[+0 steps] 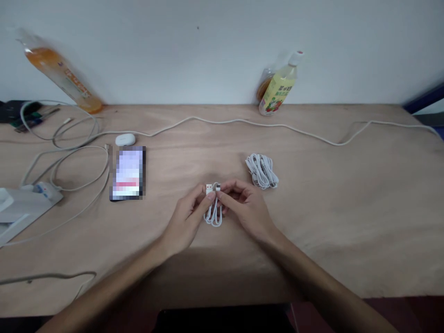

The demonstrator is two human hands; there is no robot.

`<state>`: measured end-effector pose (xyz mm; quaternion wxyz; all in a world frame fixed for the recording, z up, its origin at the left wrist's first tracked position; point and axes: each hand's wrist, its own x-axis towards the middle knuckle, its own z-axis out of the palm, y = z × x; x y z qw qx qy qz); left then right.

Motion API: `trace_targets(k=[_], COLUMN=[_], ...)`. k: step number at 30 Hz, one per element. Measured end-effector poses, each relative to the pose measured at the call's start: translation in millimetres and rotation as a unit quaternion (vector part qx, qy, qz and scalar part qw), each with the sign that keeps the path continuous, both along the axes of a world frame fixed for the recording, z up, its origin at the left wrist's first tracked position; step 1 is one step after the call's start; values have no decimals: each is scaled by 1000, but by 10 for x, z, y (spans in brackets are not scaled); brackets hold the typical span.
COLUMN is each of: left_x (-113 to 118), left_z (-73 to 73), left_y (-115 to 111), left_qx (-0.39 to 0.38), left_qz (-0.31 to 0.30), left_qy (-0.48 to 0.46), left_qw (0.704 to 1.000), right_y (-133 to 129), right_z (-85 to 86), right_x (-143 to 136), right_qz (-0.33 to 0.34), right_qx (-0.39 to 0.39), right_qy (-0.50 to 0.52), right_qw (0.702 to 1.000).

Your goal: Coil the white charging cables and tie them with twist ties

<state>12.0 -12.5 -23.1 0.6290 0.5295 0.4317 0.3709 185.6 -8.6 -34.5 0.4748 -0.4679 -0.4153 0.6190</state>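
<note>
Between my two hands, above the front middle of the table, is a folded white USB cable point(217, 219). My left hand point(189, 210) pinches it near the USB plug, which points away from me. With thumb and fingers closed, my right hand point(248, 206) grips the same cable beside its other, smaller plug. The loops hang down toward me below my thumbs. Just beyond my right hand lies a bundle of white cables point(262, 171), apart from my fingers. Part of the held cable is hidden behind my fingers.
A phone point(128, 173) and a white earbud case point(125, 139) lie at left, near a power strip point(27, 208) and tangled cords. One long white cord point(243, 121) crosses the table. An orange drink bottle point(64, 78) and a yellow-labelled bottle point(280, 88) stand by the wall.
</note>
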Motion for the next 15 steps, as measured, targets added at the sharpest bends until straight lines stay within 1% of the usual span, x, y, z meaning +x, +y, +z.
trace_targets(k=[5,7,10,15], left_x=[34,39,37,31], left_z=[36,38,38,35], left_y=[9,5,-11,-18], left_qx=[-40,-58,-56,-20], left_qz=[3,5,7,2], left_qy=[-78,-92,-81,-52], left_qw=[996,994,995,998], right_y=[22,31,36,29], right_z=[25,35,38,6], right_x=[10,17,19,4], right_qz=[-21,-25,-31,-40], right_qx=[-16,-21,-19,-17], right_qy=[14,15,15,-3], right_qw=[1000,999,999,999])
